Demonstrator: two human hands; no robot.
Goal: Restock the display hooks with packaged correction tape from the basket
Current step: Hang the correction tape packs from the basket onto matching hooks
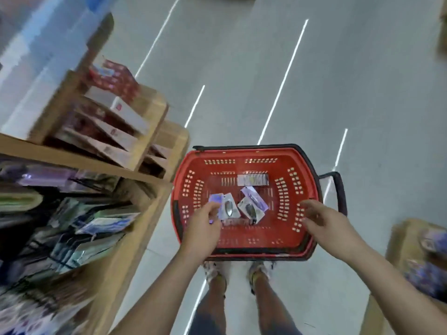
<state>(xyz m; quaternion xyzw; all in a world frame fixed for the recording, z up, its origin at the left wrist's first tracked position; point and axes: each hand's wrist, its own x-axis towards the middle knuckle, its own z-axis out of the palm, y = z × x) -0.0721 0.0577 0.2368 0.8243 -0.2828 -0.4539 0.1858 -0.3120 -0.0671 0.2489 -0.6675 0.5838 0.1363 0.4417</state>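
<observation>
1. A light wooden shelf unit (145, 180) fills the left side. It has flat plank edges, and its hanging goods are too blurred to make out. On its upper tier, flat boxes (121, 139) lean in slanted rows.
2. The left hand (203, 226) reaches down into the basket. Its fingers are curled around a purple-backed packet (215, 199), pinching the card at its near edge.
3. More correction tape packets (229, 209) lie loose on the basket floor just beside that hand. They are white and purple cards, each with a clear blister over a dark, teardrop-shaped dispenser. Two of them overlap at an angle near the middle. A flat, pale rectangular pack (252, 180) lies against the far wall.
4. The basket (242, 152) is glossy red plastic with rounded corners. Rows of small slots are punched through its walls. It stands on a smooth grey floor (362, 93) streaked with thin white reflections.
5. The right hand (321, 218) hovers over the basket's right wall. Its fingers are loosely spread and hold nothing.
6. A black loop handle (338, 192) juts out from the basket's right side.
7. At the far right stands a brown carton (399, 245). Its contents are a purple blur.
</observation>
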